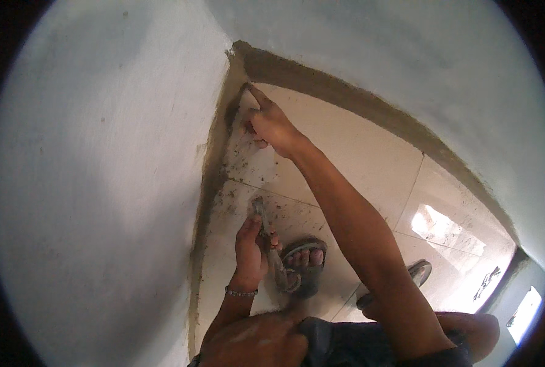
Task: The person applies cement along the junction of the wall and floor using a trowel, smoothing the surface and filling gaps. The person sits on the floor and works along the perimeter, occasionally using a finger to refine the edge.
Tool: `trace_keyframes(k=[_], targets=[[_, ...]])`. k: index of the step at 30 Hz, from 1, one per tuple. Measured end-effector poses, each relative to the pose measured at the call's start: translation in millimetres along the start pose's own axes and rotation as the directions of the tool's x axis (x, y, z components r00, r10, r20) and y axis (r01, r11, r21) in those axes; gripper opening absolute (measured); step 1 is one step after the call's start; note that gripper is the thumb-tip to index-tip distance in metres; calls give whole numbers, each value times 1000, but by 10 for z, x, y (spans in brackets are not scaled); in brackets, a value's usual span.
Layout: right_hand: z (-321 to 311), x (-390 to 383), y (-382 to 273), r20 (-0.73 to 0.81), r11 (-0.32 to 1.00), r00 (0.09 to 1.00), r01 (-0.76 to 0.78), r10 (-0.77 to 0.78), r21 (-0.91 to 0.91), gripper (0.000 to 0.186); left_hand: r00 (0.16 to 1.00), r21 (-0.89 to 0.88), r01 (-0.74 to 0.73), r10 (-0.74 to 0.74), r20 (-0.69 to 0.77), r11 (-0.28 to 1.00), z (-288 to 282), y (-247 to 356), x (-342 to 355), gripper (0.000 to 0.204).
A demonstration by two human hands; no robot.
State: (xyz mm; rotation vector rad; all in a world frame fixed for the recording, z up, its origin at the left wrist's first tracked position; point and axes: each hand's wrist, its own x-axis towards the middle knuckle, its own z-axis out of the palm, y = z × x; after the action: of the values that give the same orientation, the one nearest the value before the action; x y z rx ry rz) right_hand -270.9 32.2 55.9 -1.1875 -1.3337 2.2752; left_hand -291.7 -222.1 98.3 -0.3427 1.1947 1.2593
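Note:
My right hand (273, 125) reaches to the inside corner, its index finger stretched out and its tip touching the foot of the grey-brown mortar band (238, 73). Its other fingers are loosely curled, and nothing shows in them. Nearer to me, my left hand (251, 248) is closed round a long grey, mortar-smeared hand tool (261, 214) that looks like a small trowel. The tool's narrow end points away from me; its wider end hangs above my sandalled foot, and part of it is hidden by my fingers.
A pale wall (119, 153) rises close on the left, another wall (407, 55) along the far side. Mortar crumbs (238, 162) lie on the cream floor tiles (346, 134). My sandals (315, 244) are on the tiles; a dark scrap (486, 284) lies at the right.

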Motion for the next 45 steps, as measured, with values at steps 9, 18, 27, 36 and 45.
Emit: trace_keyframes(k=[9,18,27,36,45], targets=[[794,-891,1100,68,842,975,218,-213,-494,32,982,129,-64,86,-170,990,-406,145,-675,19],[242,-40,514,99,-15,641,135,-762,-991,51,984,125,-81,99,-150,989,-484,101,-558,21],[-182,-229,582,328,8,722,419,-610,-908,64,989,187,-109,124,-75,976,-471,82,-466,20],[-452,-457,504,310,-3,712,397,-631,-918,48,987,124,-158,161,-13,980,63,212,-100,19],[-562,-1461,-239,-31,758,998,23,-57,-652,47,952,-121,-273,286,106,954,1096,613,977,27]])
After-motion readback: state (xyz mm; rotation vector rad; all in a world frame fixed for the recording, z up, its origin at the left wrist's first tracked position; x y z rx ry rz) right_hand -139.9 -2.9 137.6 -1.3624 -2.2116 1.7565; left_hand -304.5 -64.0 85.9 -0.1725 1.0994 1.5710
